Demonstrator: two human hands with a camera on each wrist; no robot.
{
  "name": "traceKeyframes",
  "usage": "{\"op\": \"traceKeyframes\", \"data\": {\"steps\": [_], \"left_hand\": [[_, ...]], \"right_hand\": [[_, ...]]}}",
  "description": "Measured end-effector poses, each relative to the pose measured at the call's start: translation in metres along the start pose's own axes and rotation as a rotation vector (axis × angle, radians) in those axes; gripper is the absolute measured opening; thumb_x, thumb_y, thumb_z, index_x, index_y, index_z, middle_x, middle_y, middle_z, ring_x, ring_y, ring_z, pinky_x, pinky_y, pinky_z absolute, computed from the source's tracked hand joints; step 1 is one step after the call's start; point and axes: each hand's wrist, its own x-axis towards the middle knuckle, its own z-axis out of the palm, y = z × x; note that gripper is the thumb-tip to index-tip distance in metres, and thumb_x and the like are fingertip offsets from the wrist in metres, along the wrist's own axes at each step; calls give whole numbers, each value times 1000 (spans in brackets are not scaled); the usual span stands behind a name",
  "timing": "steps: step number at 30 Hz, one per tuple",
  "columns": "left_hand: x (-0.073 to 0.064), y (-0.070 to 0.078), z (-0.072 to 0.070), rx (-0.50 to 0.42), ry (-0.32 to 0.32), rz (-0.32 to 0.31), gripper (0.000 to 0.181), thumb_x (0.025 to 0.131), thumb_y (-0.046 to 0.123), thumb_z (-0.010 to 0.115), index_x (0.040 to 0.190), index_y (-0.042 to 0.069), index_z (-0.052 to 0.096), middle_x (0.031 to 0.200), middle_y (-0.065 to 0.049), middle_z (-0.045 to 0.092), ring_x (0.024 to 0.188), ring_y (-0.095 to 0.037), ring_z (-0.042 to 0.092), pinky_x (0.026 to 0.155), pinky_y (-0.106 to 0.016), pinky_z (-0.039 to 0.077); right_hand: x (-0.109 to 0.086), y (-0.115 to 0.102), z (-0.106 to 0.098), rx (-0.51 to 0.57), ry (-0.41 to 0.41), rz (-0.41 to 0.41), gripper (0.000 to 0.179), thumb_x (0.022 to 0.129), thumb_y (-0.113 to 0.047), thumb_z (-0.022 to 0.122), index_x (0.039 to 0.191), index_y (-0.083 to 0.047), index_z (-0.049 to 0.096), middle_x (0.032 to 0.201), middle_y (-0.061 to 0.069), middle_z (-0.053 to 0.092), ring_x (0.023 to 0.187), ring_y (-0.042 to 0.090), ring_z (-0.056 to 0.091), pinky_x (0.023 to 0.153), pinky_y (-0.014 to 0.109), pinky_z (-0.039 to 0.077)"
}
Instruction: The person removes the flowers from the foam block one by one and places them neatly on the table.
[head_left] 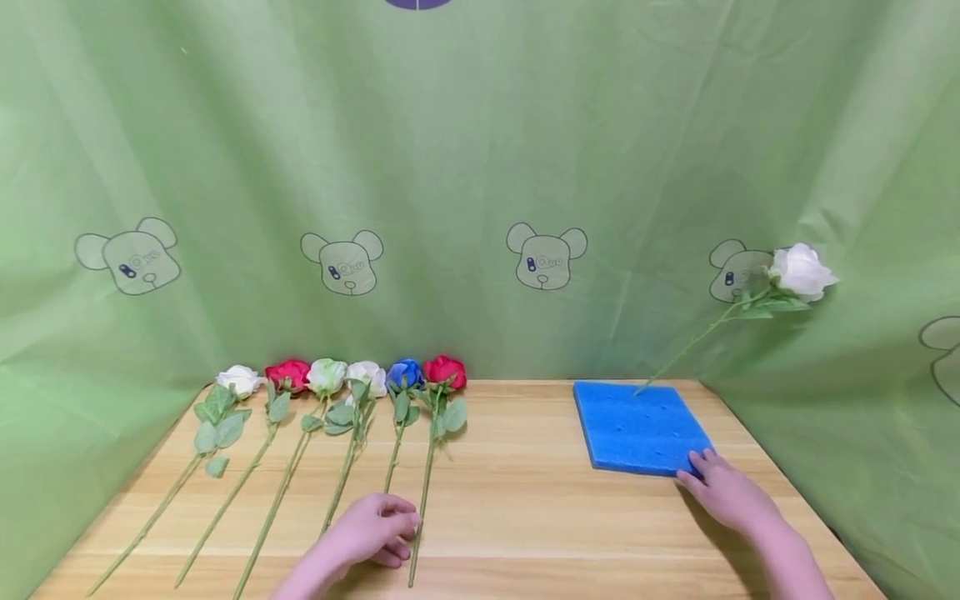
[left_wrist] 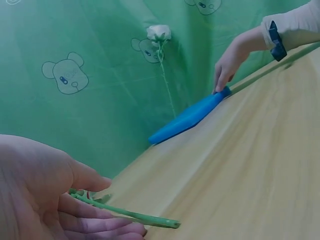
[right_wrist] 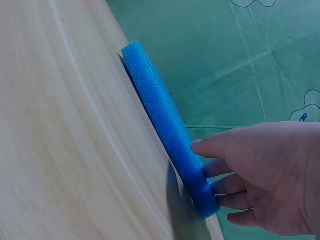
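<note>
My left hand (head_left: 372, 528) is at the lower stem of the rightmost red rose (head_left: 445, 372), which lies on the table. In the left wrist view its stem (left_wrist: 150, 219) passes between thumb and fingers, which look loose, with a gap below the thumb. My right hand (head_left: 726, 490) rests its fingertips on the near right corner of a blue foam board (head_left: 630, 433) with small holes. A white rose (head_left: 801, 272) stands in the board's far edge, tilted right. In the right wrist view thumb and fingers touch the foam's edge (right_wrist: 165, 125).
Left of the red rose lie a blue rose (head_left: 405, 374), a white rose (head_left: 367, 377), a pale green rose (head_left: 327, 377), another red rose (head_left: 288, 375) and another white rose (head_left: 239, 380), stems towards me. A green curtain (head_left: 465, 150) surrounds the wooden table (head_left: 517, 517).
</note>
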Motion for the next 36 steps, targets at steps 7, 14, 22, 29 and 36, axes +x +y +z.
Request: {"op": "traceKeyframes", "data": {"steps": [7, 14, 22, 29, 36], "left_hand": [[1, 11, -7, 26, -7, -6, 47, 95, 20, 60, 126, -14, 51, 97, -15, 67, 70, -17, 66, 65, -32, 61], [8, 26, -13, 56, -19, 70, 52, 95, 20, 60, 129, -16, 48, 99, -20, 67, 74, -22, 68, 67, -38, 62], [24, 54, -12, 131, 4, 144, 52, 93, 26, 63, 131, -8, 53, 101, -19, 68, 78, -22, 68, 72, -36, 61], [37, 82, -4, 261, 20, 230, 47, 94, 27, 63, 131, -1, 56, 101, -15, 70, 80, -23, 69, 71, -33, 61], [61, 107, 14, 429, 34, 304, 46, 94, 30, 63, 130, 3, 58, 102, -12, 71, 82, -19, 68, 67, -27, 57]], "right_hand": [[-2, -2, -4, 6, 9, -9, 61, 101, -35, 49, 133, 17, 45, 139, 46, 32, 125, 63, 35, 99, 72, 36], [-2, -3, -4, 10, 13, -19, 60, 100, -34, 51, 132, 17, 46, 138, 47, 33, 124, 63, 36, 99, 71, 36], [-3, -2, -5, 20, 12, -13, 62, 100, -36, 51, 133, 17, 46, 138, 47, 32, 124, 64, 36, 98, 72, 36], [-1, -1, -5, 12, 4, -8, 63, 100, -37, 51, 133, 16, 46, 138, 46, 32, 124, 63, 36, 98, 71, 37], [0, 1, -4, 11, 0, -4, 63, 100, -37, 51, 133, 17, 46, 138, 47, 32, 124, 63, 36, 98, 71, 37]]}}
